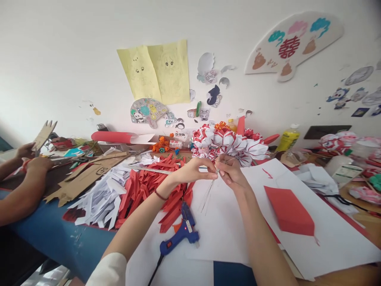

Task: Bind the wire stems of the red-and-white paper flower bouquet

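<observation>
In front of me, above the white paper sheets [222, 234], a bunch of thin metal wires [210, 194] hangs from between my hands, its loose ends pointing down. My left hand [195, 170] pinches the wires with thumb and forefinger near a twisted spot. Closed around the same bundle, my right hand [231, 171] grips from the other side. Just behind the hands are red-and-white folded paper flowers [230, 139]; whether the wires join to them I cannot tell. Below my left forearm lies a blue glue gun [180, 235] with a small red light on.
White paper strips [99, 194] and red paper strips [138, 180] are heaped at left, beside torn cardboard [92, 172]. A red paper piece [288, 210] lies at right. A yellow bottle [287, 139] stands near the wall. At far left, another person's hands [37, 163] hold cut cardboard.
</observation>
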`<state>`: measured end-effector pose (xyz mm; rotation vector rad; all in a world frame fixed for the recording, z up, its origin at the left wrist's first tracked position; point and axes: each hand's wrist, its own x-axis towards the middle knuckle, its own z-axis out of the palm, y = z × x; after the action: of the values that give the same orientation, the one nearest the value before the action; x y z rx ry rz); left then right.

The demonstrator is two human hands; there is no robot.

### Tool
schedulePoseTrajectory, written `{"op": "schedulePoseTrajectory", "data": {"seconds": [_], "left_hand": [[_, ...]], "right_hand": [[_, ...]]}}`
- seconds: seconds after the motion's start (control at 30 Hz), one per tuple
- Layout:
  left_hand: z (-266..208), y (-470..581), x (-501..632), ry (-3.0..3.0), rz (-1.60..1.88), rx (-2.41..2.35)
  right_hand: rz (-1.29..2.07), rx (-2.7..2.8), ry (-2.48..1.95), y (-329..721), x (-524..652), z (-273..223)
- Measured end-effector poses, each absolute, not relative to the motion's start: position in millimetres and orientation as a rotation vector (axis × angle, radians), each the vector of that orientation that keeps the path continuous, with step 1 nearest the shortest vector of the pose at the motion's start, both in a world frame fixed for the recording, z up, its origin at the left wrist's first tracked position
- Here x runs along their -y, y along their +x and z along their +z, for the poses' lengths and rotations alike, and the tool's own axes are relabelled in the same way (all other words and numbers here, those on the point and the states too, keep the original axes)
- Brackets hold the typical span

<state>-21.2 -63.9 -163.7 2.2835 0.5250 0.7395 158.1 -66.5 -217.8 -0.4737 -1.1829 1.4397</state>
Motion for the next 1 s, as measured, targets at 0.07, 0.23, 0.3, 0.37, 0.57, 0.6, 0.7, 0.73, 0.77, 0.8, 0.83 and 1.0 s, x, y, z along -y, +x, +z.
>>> {"op": "schedulePoseTrajectory", "data": {"seconds": [0.07,0.23,0.3,0.37,0.57,0.6,0.7,0.73,0.77,0.8,0.83,1.0], "left_hand": [[-160.4,-20.7,56.1,2.356,0.764,-0.56],[-143.9,-20.2,45.1,2.532,0.959,-0.922],[-136.7,-19.0,45.4,2.622,1.083,-1.118],[-131.8,-16.1,47.1,2.717,1.24,-1.349],[-129.2,-1.5,51.1,2.944,1.49,-1.795],[-127.4,-1.3,52.8,2.936,1.498,-1.807],[-116.4,-11.7,61.0,2.783,1.399,-1.667],[-111.5,-18.6,63.6,2.721,1.268,-1.508],[-106.8,-26.4,65.5,2.639,1.145,-1.296],[-102.7,-34.4,66.3,2.533,1.06,-1.118],[-99.6,-41.8,65.7,2.44,0.99,-0.97],[-101.6,-55.5,47.2,1.956,0.922,-0.577]], "right_hand": [[1.395,1.169,-0.53,158.6,59.9,-211.9],[1.245,1.207,-0.602,156.7,36.4,-184.7],[1.173,1.223,-0.592,150.7,28.3,-170.7],[1.09,1.2,-0.583,140.6,22.3,-157.4],[0.904,1.126,-0.568,112.6,15.8,-132.1],[0.89,1.131,-0.574,112.6,16.2,-130.3],[0.905,1.216,-0.599,121.4,17.6,-128.9],[0.941,1.259,-0.598,125.8,17.8,-129.5],[0.989,1.296,-0.589,130.1,17.6,-130.6],[1.043,1.321,-0.573,133.8,16.9,-132.1],[1.098,1.328,-0.553,136.5,15.7,-133.7],[1.235,1.286,-0.417,136.5,6.8,-141.9]]}}
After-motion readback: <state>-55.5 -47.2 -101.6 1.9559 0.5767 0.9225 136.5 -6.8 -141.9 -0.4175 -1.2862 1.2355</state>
